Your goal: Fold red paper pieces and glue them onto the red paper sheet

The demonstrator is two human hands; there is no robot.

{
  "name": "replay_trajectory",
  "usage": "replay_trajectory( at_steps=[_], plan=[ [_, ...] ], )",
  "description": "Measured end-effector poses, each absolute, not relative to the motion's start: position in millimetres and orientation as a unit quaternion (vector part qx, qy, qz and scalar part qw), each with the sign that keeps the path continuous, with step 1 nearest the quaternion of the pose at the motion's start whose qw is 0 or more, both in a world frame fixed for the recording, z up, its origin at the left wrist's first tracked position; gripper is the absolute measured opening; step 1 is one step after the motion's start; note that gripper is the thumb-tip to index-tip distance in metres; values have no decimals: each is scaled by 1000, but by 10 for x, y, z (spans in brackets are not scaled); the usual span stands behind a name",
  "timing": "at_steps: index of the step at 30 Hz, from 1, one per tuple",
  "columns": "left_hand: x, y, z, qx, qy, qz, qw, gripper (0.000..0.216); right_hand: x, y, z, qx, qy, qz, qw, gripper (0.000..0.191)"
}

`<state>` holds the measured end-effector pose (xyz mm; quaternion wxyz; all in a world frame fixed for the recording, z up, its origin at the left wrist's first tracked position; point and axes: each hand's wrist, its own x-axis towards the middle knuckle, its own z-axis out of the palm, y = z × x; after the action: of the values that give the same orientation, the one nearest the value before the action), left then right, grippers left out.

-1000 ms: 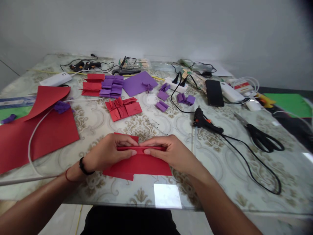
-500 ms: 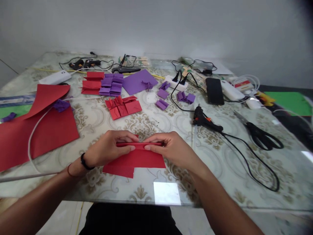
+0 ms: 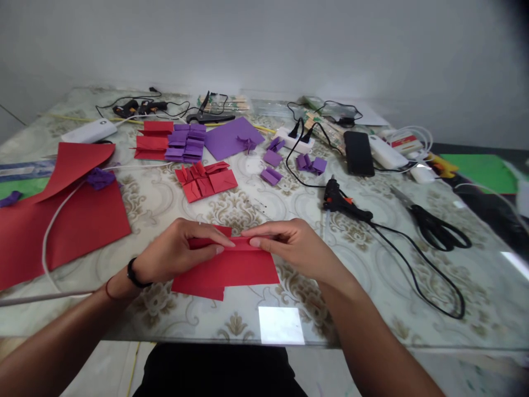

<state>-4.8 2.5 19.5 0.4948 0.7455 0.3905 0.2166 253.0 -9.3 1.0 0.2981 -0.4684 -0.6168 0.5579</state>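
Observation:
A folded red paper sheet (image 3: 231, 270) lies on the glass-topped table (image 3: 264, 325) just in front of me. My left hand (image 3: 177, 251) pinches the paper's upper folded edge from the left, thumb underneath and fingers on top. From the right, my right hand (image 3: 289, 242) pinches the same edge. The fingertips of both hands nearly meet at the middle of the fold. A black band and a red string sit on my left wrist.
Large red sheets (image 3: 61, 220) with a white cable lie at left. Folded red pieces (image 3: 206, 181) and purple pieces (image 3: 188, 143) sit beyond my hands. A black glue gun (image 3: 343, 204), scissors (image 3: 438, 229), a phone (image 3: 359, 153) and a power strip (image 3: 295, 140) are at right.
Both hands have slid toward the middle of the fold and pressed it flatter against the sheet. The view has shifted slightly.

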Motion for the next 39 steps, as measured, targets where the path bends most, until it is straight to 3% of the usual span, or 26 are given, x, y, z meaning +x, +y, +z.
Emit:
replay_trajectory(
  at_steps=[11, 21, 25, 33, 39],
  plan=[
    [7, -21, 189, 770, 382, 215, 463, 24, 2375, -128, 15, -467, -640, 543, 277, 18],
    [10, -35, 191, 758, 400, 192, 477, 10, 2336, -151, -8, -453, -635, 561, 276, 14],
    [5, -17, 161, 721, 429, 192, 508, 19, 2323, -152, -14, -464, -636, 556, 266, 15],
    [19, -2, 180, 716, 443, 191, 505, 17, 2295, -160, -28, -480, -643, 529, 275, 13],
    [-26, 33, 234, 722, 479, 112, 487, 29, 2329, -144, -4, -479, -628, 540, 291, 15]
  ],
)
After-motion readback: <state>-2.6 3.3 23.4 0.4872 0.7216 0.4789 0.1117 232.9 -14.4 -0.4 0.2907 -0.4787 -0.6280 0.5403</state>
